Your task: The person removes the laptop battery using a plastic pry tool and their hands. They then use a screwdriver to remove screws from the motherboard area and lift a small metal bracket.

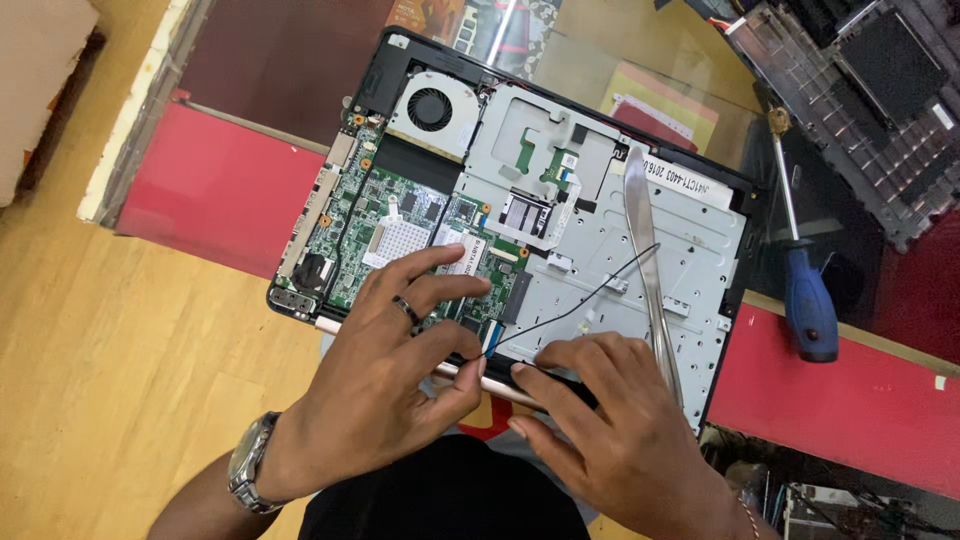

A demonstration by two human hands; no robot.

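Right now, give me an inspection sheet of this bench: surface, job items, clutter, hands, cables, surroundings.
Surface: red table with a glass top; a light wooden floor shows at left.
Job's things: opened laptop lying base up, cover off, green circuit board and fan exposed.
Clutter: metal pry tool lying on the laptop; blue-handled screwdriver on the table to its right; removed black plastic cover at top right.
Hands: left hand, wearing a ring, and right hand both at the laptop's near edge, fingertips at the thin black wire.
Cables: that wire runs loose across the metal plate.
Surroundings: papers under the glass; wristwatch on the left wrist.
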